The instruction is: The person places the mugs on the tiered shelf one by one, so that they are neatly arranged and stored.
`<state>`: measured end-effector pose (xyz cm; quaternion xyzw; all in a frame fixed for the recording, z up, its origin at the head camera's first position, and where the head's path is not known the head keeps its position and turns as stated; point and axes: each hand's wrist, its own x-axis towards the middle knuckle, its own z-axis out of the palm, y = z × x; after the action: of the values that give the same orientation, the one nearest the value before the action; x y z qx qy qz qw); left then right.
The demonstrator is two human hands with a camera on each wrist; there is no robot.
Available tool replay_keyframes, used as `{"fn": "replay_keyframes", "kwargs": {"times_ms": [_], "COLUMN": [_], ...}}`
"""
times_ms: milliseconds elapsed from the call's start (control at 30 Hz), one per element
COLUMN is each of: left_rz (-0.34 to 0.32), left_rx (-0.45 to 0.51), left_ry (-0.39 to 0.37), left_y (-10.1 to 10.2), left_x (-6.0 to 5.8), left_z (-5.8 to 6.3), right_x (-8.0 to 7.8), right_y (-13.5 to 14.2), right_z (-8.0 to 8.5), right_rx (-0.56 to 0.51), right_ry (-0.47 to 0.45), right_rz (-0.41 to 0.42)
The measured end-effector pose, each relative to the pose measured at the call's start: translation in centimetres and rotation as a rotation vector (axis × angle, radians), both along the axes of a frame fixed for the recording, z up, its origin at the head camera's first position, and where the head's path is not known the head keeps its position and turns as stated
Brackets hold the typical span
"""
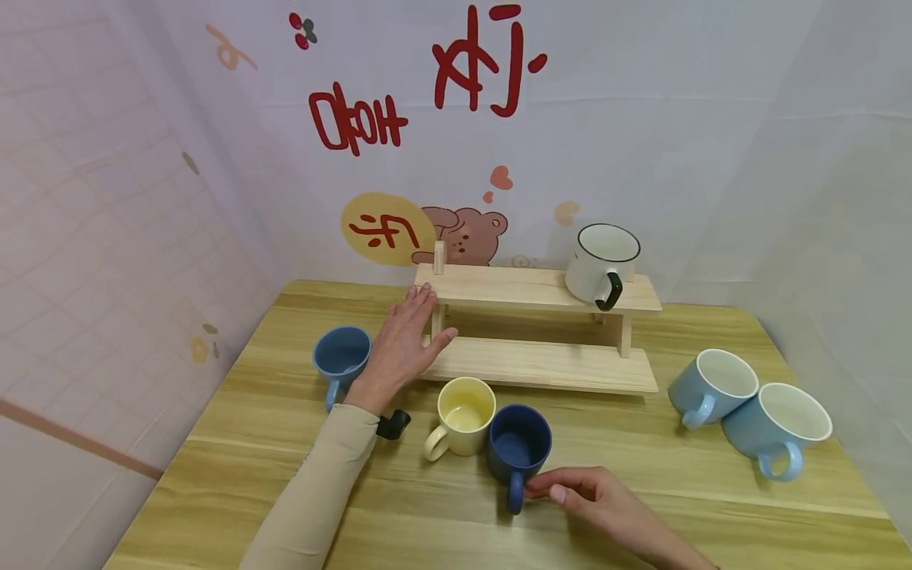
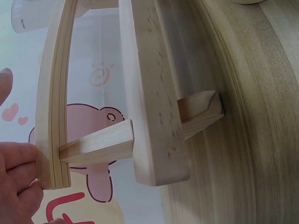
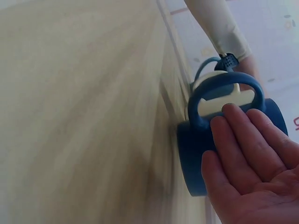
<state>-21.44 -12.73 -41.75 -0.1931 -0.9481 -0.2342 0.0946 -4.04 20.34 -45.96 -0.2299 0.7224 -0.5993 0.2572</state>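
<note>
Head view: how far along was it?

"One white mug (image 1: 588, 271) stood atop the shelf (image 1: 499, 286), beyond the fingers of the right hand (image 1: 597, 500); the navy mug (image 1: 507, 461) and four other mugs (image 1: 466, 440) stood on the table (image 1: 406, 514), seemingly left."

"How did the navy mug point?"

"Upright, long axis vertical, just left of the right fingertips, its handle (image 1: 515, 495) pointing away from the shelf. Those fingers were nearly straight, gripping nothing; contact I couldn't tell. The left hand (image 1: 404, 342) had fingers extended against the shelf's left end, thumb wide."

White black-rimmed mug (image 1: 602, 265) sits right of centre, light-blue mug (image 1: 712, 388) plus second light-blue mug (image 1: 780, 423) lower right, yellow mug (image 1: 465, 419) below centre, mid-blue mug (image 1: 342, 356) left of centre, wood tabletop (image 1: 235, 451) across bottom, printed backdrop (image 1: 641, 158) up top.
</note>
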Motion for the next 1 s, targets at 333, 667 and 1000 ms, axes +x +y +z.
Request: {"fn": "replay_keyframes", "kwargs": {"times_ms": [333, 667, 1000], "left_rz": [-0.004, -0.004, -0.001], "left_rx": [-0.028, -0.02, -0.025], "left_ry": [-0.004, -0.008, 0.007], "left_y": [0.1, 0.0, 0.0], "left_x": [-0.2, -0.2, 0.0], "left_z": [0.4, 0.5, 0.2], "right_x": [-0.3, -0.6, -0.3], "right_y": [-1.0, -2.2, -2.5], "right_z": [-0.8, -1.3, -1.1], "right_rx": [0.033, -0.14, -0.101], "right_ry": [-0.01, -0.005, -0.02], "right_rz": [0.035, 0.156, 0.139]}}
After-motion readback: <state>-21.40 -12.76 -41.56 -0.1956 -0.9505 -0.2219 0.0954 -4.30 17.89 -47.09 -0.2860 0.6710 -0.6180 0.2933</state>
